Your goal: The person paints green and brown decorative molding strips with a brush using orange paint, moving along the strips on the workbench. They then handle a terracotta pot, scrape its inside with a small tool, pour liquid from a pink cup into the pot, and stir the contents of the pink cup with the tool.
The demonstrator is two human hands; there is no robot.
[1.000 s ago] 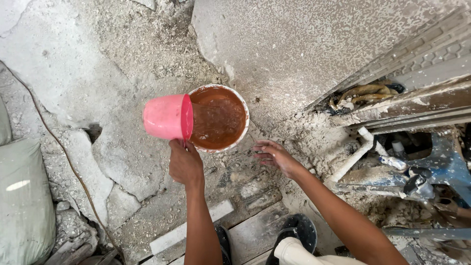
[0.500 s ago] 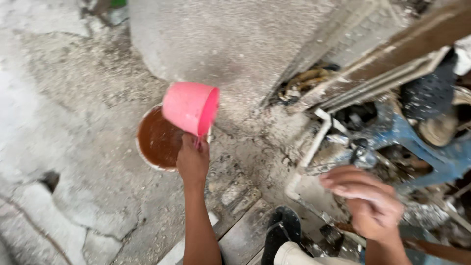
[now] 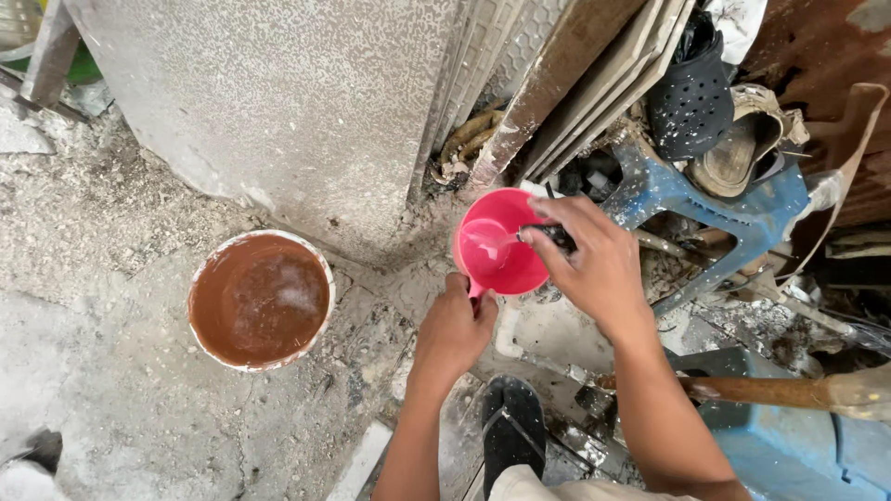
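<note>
Nearest, the left hand (image 3: 453,327) grips the pink scoop (image 3: 499,243) by its short handle, the firm place to hold this light, stiff, wet-slick plastic. Over its rim, the right hand (image 3: 594,264) pinches a dark tap (image 3: 555,236). Farther left, a bucket (image 3: 261,299) of brown liquid sits on the floor (image 3: 102,232).

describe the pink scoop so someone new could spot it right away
Start at the big grey slab leaning upright, then drop to its lower right corner. There the left hand holds the pink scoop by its handle. It is the only bright pink thing, unlike the white bucket of brown liquid.
</note>
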